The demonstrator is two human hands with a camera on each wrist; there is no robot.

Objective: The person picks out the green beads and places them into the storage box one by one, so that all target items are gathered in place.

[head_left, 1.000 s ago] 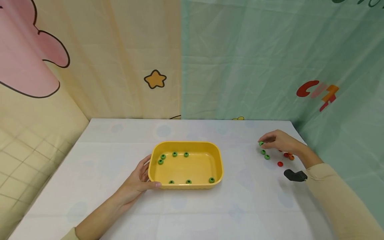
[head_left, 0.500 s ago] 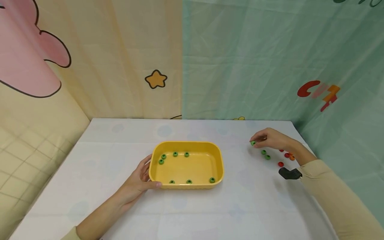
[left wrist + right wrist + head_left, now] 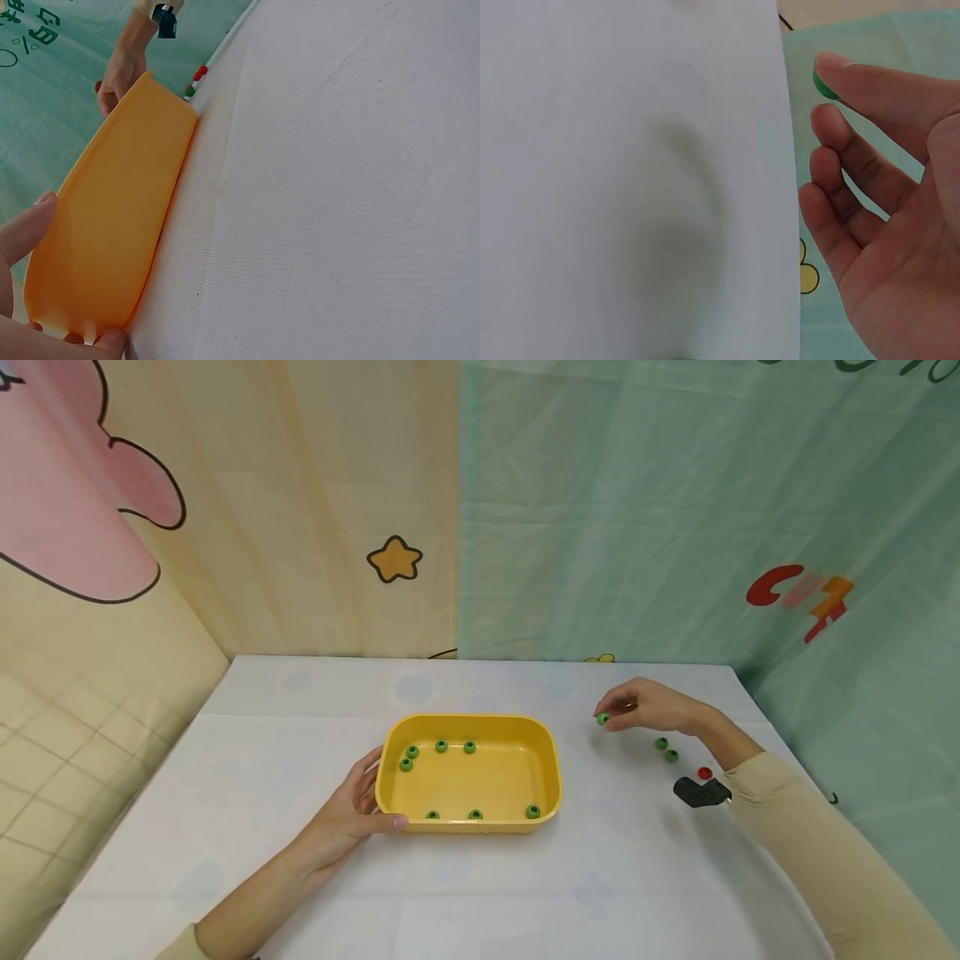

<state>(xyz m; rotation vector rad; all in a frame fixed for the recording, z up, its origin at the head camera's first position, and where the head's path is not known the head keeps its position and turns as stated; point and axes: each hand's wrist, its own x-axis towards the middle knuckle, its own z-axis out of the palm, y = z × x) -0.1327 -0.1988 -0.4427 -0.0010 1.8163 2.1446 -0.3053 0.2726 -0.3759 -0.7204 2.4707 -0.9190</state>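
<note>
My left hand [image 3: 348,817] holds the left front corner of a yellow tray [image 3: 472,783], its thumb over the rim. In the left wrist view the tray's outer wall [image 3: 120,202] stands between thumb and fingers. Several green beads [image 3: 533,812] with dark holes lie scattered along the tray's edges inside. To the right of the tray, above the table, my right hand [image 3: 651,706] pinches another green bead [image 3: 603,719] between thumb and fingertips. In the right wrist view the thumb covers most of that bead [image 3: 825,85], and the other fingers curl loosely below.
Two green beads [image 3: 672,756] and a red bead [image 3: 705,773] lie on the white table [image 3: 480,893] under the right forearm. A black device [image 3: 701,792] sticks out from the right sleeve. Printed curtains [image 3: 637,510] hang behind the table and along its sides.
My right hand has moved left with the green bead, away from the loose beads and towards the tray. The forearm now covers several red and orange beads. The left hand keeps its hold.
</note>
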